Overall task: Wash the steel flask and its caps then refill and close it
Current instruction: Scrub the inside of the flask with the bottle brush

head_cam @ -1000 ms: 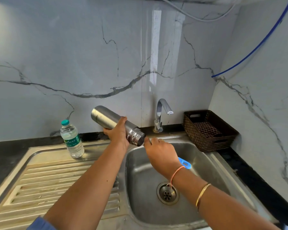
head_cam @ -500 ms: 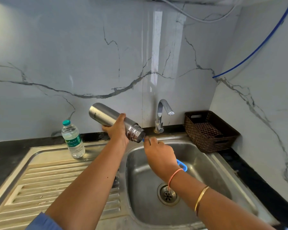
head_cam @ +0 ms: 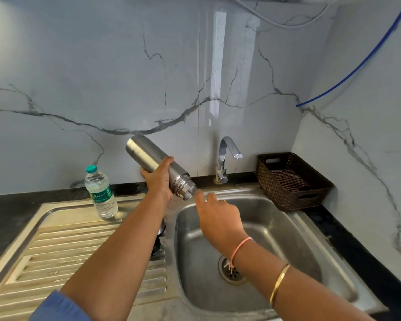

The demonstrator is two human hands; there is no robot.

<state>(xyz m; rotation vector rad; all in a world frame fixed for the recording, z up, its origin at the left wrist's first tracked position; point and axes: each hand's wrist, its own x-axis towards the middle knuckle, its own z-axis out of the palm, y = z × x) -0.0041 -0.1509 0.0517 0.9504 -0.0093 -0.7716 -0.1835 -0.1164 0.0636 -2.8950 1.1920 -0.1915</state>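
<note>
- Slippage is being risked: the steel flask (head_cam: 148, 156) is being gripped round its middle by the left hand (head_cam: 159, 179), fingers wrapped. Its base is tilted toward 10 o'clock and its open mouth toward 4 o'clock, over the sink (head_cam: 276, 228). A wet wall could let it drop into the basin.
- The right hand (head_cam: 218, 216) is being held at the mouth, with 1 finger stretched to the rim. Its palm is being hidden, so whether anything is being held cannot be told. A finger could be scraped on the threads.
- A dark round object (head_cam: 157, 246), probably a cap, is being half covered by the left forearm at 6 o'clock of the flask and could be knocked away.
- The water bottle (head_cam: 101, 195), at 8 o'clock of the flask, could be toppled by a backward swing.
</note>
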